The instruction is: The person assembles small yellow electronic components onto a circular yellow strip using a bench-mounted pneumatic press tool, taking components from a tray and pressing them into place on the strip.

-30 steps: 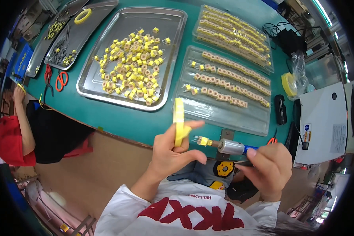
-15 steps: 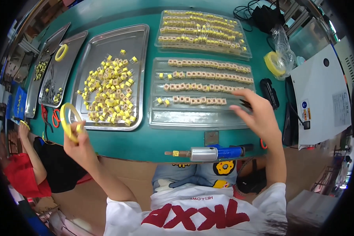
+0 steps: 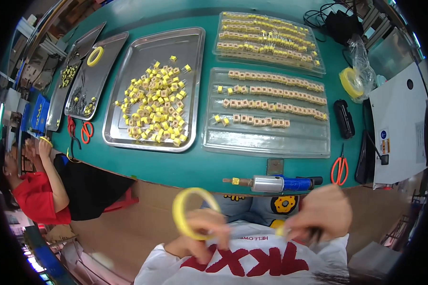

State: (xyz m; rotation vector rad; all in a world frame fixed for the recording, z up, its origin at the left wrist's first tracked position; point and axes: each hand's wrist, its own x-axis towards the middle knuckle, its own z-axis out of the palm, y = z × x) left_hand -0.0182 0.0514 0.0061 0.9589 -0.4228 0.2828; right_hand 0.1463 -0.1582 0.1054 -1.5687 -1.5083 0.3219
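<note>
Over my lap, my left hand (image 3: pixel 202 233) is closed around a roll of yellow tape (image 3: pixel 179 209), the ring standing up above the fingers. To its right, my right hand (image 3: pixel 321 216) is blurred and closed. A small yellow part (image 3: pixel 280 231) shows at its fingertips, and a dark slim tool (image 3: pixel 315 233) sticks out below the palm, too smeared to name surely. Both hands are apart, in front of my white shirt. On the bench, a metal tray (image 3: pixel 200 90) holds a heap of small yellow-taped components (image 3: pixel 159 107).
Clear plastic trays (image 3: pixel 266 145) with rows of components lie right of the heap. A blue and silver power driver (image 3: pixel 276 184) rests along the front edge, orange-handled scissors (image 3: pixel 339 170) to its right. More trays (image 3: pixel 100 71) stand left. A person in red (image 3: pixel 43 194) sits at far left.
Both hands have left the bench and come back toward my body, the left moving right with the tape roll. The right has drawn away from the component rows. The view has shifted left.
</note>
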